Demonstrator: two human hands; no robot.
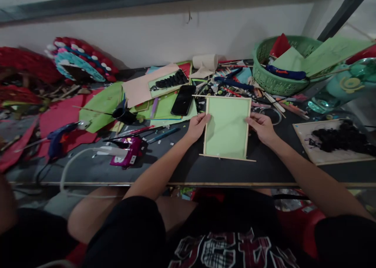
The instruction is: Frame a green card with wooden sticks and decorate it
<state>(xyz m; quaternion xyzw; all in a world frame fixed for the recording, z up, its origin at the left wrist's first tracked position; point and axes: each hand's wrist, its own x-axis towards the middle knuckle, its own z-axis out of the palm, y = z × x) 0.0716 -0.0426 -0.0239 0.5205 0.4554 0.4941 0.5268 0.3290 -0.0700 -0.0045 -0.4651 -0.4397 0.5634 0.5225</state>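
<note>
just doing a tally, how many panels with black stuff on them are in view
2: a light-green panel beyond the black phone, and a pale panel to the right of the right hand. The framed green sheet being held has none; others may be hidden.

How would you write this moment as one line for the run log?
left hand: grips left edge | right hand: grips right edge | held: framed green panel | nearby: black phone, green basket

Head view from close above desk (188,174), facing forward and down toward wall (147,35); dim lower left unclear.
</note>
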